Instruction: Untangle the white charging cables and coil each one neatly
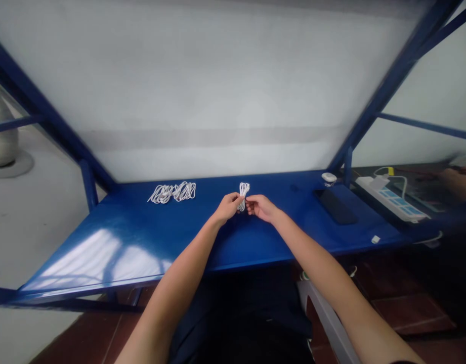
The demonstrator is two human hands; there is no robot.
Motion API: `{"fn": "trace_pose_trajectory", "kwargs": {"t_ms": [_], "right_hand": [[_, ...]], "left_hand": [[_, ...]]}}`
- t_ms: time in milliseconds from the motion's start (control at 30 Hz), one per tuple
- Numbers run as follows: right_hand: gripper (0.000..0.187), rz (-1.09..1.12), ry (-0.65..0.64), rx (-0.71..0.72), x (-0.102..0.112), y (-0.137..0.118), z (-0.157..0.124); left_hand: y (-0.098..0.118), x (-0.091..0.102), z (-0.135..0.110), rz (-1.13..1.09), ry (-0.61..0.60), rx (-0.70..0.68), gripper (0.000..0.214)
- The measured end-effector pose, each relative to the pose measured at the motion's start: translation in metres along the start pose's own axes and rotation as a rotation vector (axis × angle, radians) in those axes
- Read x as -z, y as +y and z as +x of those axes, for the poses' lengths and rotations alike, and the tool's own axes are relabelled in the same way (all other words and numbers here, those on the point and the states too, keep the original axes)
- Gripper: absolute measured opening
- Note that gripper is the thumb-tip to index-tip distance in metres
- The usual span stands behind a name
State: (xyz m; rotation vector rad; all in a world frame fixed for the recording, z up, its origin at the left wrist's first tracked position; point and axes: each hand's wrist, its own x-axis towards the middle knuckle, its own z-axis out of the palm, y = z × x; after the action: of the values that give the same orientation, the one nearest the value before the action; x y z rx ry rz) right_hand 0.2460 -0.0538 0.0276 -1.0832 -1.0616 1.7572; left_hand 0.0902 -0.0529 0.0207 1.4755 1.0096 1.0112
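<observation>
Head view: we look down along our two bare forearms, stretched out over a blue table (141,237).
Left hand (228,207): our grip is narrow, the fingertips pinched on the left side of a small cable bundle (243,191).
Right hand (260,206): the grip is narrow here too, thumb and fingers closed on the same bundle from the right. The two hands are almost touching.
Cable bundle: white, coiled and held upright between both hands over the far middle of the table, its loops standing above our fingers. We cannot tell whether its lower end touches the table.
Cable pile (172,192): more white coils lie flat at the far left, well apart from the hands.
Dark slab (335,206): a flat black object lies on the table, right of the hands.
White round object (329,177): it sits at the far edge, just beyond the slab.
Power strip (392,199): white with blue sockets, further right.
Co-worker's hand (458,183): blurred, at the far right edge.
</observation>
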Motion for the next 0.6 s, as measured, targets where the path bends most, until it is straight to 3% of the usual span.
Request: {"fn": "trace_pose_trajectory", "kwargs": {"t_ms": [67,167,233,300,500,600], "right_hand": [[0.012,-0.195,0.106,0.153,-0.0001,0.003,0.0008],[0.006,-0.571,0.271,0.515,0.0016,0.008,0.0011],[0.012,-0.777,0.261,0.737,0.0034,0.0102,0.0],[0.014,-0.908,0.205,0.849,0.0048,0.0109,-0.0018],[0.015,-0.988,0.21,0.886,0.0048,0.0082,-0.0041],[0.017,-0.861,0.243,0.744,0.0032,0.0075,-0.0009]], "left_hand": [[0.0015,0.0,0.0003,-0.065,0.032,0.069,0.026],[0.0027,0.0006,0.0012,-0.168,0.096,0.135,0.027],[0.003,0.001,0.0016,-0.221,0.132,0.159,0.027],[0.003,0.0009,0.0019,-0.235,0.154,0.171,0.026],[0.0013,0.0012,0.0021,-0.172,0.107,0.165,0.024],[-0.0015,0.0026,0.0021,-0.081,0.072,0.077,0.026]]}}
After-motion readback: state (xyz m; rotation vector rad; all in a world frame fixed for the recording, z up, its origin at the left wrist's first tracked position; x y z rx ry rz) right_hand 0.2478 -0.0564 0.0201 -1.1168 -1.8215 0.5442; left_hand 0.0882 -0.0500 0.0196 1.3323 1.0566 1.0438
